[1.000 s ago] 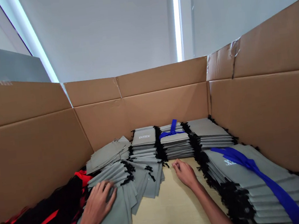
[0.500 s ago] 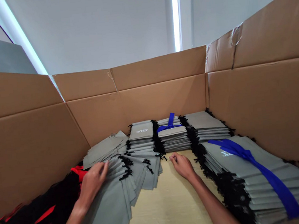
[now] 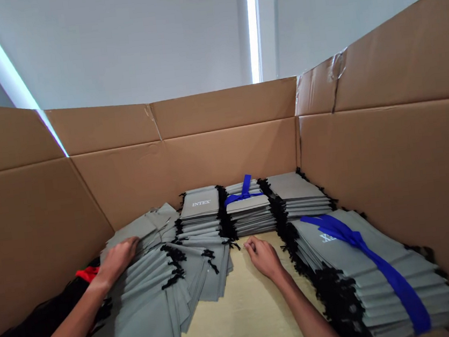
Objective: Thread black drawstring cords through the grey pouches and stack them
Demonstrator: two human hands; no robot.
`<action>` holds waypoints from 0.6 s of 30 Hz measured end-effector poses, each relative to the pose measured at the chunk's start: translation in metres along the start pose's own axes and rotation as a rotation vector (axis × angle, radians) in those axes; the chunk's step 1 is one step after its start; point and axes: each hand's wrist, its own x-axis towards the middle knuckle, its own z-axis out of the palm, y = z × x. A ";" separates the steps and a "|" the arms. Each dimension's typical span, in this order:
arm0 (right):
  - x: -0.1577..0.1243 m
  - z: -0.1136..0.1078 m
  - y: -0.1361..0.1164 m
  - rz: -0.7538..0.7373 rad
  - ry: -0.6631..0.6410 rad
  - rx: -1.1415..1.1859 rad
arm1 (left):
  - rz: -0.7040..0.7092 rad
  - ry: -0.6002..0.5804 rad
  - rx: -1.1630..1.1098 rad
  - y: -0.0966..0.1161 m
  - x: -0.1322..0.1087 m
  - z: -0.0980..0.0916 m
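Observation:
My left hand (image 3: 118,260) lies at the loose pile of flat grey pouches (image 3: 136,228) on the left, its fingers bent against the upper ones. What its fingertips hold, if anything, is hidden. My right hand (image 3: 263,256) is above the bare table strip (image 3: 241,312), thumb and fingers pressed together. I cannot make out anything between them. Close by its fingertips are the black cord ends (image 3: 233,245) of the pouches. Below my left hand, a fanned row of grey pouches (image 3: 143,313) with black cords (image 3: 174,263) reaches towards me.
Stacked grey pouches stand at the back: one stack printed INTEX (image 3: 200,204), one tied with blue ribbon (image 3: 247,193), one unprinted on top (image 3: 297,186). A long bundle (image 3: 381,259) with blue ribbon lies right. Black and red fabric (image 3: 27,326) is left. Cardboard walls (image 3: 223,155) surround everything.
My left hand has moved left and away from me, from the fanned row to the loose pouch pile. My right hand stays by the cord ends. The view has turned slightly.

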 end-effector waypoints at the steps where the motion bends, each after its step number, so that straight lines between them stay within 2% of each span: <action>1: -0.001 -0.001 -0.001 0.002 -0.002 0.004 | -0.029 0.007 0.010 0.001 -0.001 -0.003; 4: -0.003 -0.005 -0.004 0.009 0.002 0.015 | -0.118 0.097 0.046 0.013 0.000 -0.017; 7: -0.004 -0.011 -0.004 0.024 0.018 0.010 | -0.091 0.257 0.010 0.043 -0.009 -0.035; 8: -0.004 -0.013 -0.003 0.030 0.024 0.004 | -0.030 0.334 -0.044 0.057 -0.018 -0.040; 9: -0.003 -0.016 -0.002 0.037 0.032 -0.003 | 0.074 0.355 -0.112 0.073 -0.031 -0.044; 11: -0.002 -0.021 0.001 0.047 0.046 -0.018 | 0.308 0.243 -0.250 0.109 -0.069 -0.043; 13: -0.002 -0.025 0.002 0.047 0.065 -0.028 | 0.490 0.084 -0.370 0.147 -0.121 -0.027; 15: -0.001 -0.028 0.003 0.034 0.082 -0.028 | 0.671 -0.038 -0.428 0.180 -0.175 0.005; 17: -0.002 -0.029 0.003 0.015 0.102 -0.015 | 0.810 -0.062 -0.431 0.206 -0.221 0.047; 18: -0.002 -0.028 0.003 0.004 0.113 -0.005 | 0.865 -0.032 -0.420 0.214 -0.237 0.068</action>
